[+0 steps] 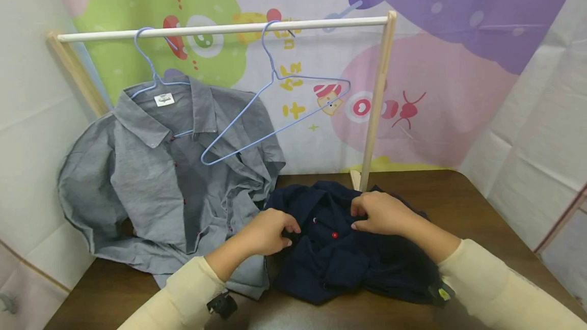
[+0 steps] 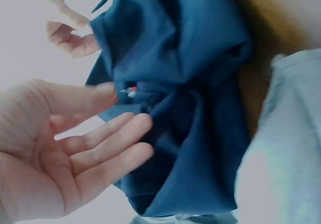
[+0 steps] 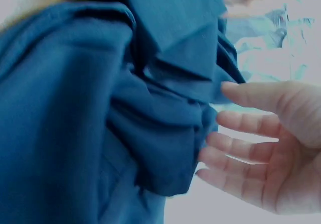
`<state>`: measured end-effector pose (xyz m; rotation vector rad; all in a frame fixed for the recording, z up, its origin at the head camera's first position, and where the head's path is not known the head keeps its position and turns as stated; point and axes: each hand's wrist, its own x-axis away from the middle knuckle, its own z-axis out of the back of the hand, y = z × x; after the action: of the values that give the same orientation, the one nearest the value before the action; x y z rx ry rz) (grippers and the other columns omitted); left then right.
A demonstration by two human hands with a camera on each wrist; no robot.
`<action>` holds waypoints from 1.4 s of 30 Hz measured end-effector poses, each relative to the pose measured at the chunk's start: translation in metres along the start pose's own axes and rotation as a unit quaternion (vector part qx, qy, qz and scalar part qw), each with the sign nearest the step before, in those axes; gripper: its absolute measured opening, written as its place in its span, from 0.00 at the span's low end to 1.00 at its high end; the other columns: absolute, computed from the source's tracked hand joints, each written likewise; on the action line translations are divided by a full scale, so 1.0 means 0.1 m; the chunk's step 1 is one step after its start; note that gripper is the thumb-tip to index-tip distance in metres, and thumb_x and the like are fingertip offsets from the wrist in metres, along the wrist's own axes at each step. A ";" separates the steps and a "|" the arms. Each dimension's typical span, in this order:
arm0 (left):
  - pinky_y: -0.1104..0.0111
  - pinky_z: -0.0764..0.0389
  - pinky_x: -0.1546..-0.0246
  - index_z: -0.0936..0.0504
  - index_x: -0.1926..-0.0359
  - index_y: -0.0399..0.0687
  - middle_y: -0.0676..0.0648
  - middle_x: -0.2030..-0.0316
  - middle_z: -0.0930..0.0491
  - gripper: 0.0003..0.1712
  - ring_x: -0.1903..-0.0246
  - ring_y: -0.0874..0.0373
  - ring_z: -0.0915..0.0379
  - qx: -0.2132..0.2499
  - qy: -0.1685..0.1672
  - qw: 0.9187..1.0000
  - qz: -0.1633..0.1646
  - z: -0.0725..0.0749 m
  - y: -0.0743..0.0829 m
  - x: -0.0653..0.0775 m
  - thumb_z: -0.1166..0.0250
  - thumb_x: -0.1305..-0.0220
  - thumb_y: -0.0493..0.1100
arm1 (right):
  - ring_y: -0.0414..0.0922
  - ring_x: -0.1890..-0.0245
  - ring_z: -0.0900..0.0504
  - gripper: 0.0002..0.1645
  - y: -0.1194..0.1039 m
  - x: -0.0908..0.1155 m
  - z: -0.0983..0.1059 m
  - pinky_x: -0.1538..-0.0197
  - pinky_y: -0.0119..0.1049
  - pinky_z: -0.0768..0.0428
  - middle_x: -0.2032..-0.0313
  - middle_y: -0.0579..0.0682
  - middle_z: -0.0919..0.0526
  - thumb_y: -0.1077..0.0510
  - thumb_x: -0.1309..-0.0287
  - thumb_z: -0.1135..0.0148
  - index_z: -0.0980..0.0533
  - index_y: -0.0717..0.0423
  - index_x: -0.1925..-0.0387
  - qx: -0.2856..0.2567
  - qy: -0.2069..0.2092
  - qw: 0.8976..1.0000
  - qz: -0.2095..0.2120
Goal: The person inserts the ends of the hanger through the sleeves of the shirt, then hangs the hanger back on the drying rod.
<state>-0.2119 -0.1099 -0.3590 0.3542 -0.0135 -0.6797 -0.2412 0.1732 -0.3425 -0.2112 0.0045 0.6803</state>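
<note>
A navy blue shirt (image 1: 344,264) with red buttons (image 1: 335,235) lies crumpled on the brown table. My left hand (image 1: 270,230) is at its left side, thumb and fingers apart; in the left wrist view the fingertips (image 2: 143,122) are close to the cloth beside a button. On the shirt's other side is my right hand (image 1: 382,213), its fingers loosely bent. The right wrist view shows its thumb and fingers (image 3: 246,148) spread at the fabric's edge, with no cloth plainly pinched. Whether either hand touches the cloth I cannot tell.
Behind the shirt stands a rack with a white rod (image 1: 220,29) and wooden posts (image 1: 377,101). A grey shirt (image 1: 142,177) hangs from it on a blue hanger (image 1: 149,60), its lower part on the table (image 1: 458,202). A bare blue wire hanger (image 1: 274,73) hangs to its right.
</note>
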 end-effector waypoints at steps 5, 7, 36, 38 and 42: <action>0.63 0.20 0.65 0.15 0.57 0.42 0.44 0.62 0.17 0.13 0.67 0.55 0.20 0.009 0.086 0.996 0.021 -0.01 -0.01 -0.11 0.28 0.45 0.35 | 0.35 0.78 0.28 0.08 -0.06 -0.06 -0.10 0.72 0.34 0.25 0.78 0.39 0.23 0.53 0.42 0.32 0.20 0.51 0.74 -0.051 0.022 0.998 0.003; 0.62 0.20 0.65 0.16 0.55 0.42 0.44 0.61 0.18 0.16 0.65 0.54 0.20 0.001 0.108 0.993 0.045 -0.08 -0.02 -0.16 0.27 0.45 0.40 | 0.35 0.80 0.28 0.11 -0.09 -0.09 -0.14 0.73 0.33 0.26 0.80 0.38 0.24 0.50 0.41 0.33 0.20 0.50 0.75 -0.054 0.018 0.998 -0.006; 0.62 0.21 0.78 0.14 0.66 0.44 0.47 0.72 0.16 0.08 0.78 0.53 0.21 -0.119 0.322 0.939 0.027 0.10 -0.04 -0.30 0.32 0.49 0.31 | 0.41 0.84 0.37 0.19 -0.01 -0.04 0.26 0.83 0.34 0.40 0.88 0.41 0.37 0.56 0.54 0.33 0.32 0.48 0.91 0.032 0.088 0.987 -0.132; 0.61 0.20 0.76 0.14 0.65 0.44 0.47 0.71 0.16 0.08 0.76 0.53 0.20 -0.114 0.330 0.937 0.020 0.13 -0.02 -0.30 0.31 0.48 0.32 | 0.43 0.84 0.35 0.16 0.07 -0.03 0.36 0.83 0.36 0.38 0.86 0.43 0.34 0.57 0.52 0.34 0.30 0.49 0.89 0.046 0.105 0.985 -0.126; 0.61 0.20 0.74 0.14 0.63 0.44 0.47 0.69 0.16 0.08 0.73 0.54 0.20 -0.105 0.325 0.940 0.011 0.15 0.01 -0.31 0.30 0.46 0.34 | 0.47 0.80 0.28 0.09 0.22 -0.01 0.44 0.79 0.42 0.29 0.82 0.46 0.26 0.62 0.50 0.34 0.25 0.53 0.81 0.092 0.142 0.981 -0.096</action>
<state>-0.2369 -0.0948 -0.3410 0.3579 0.6808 -0.5089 -0.2586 0.1982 -0.3038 -0.1280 0.3160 0.4497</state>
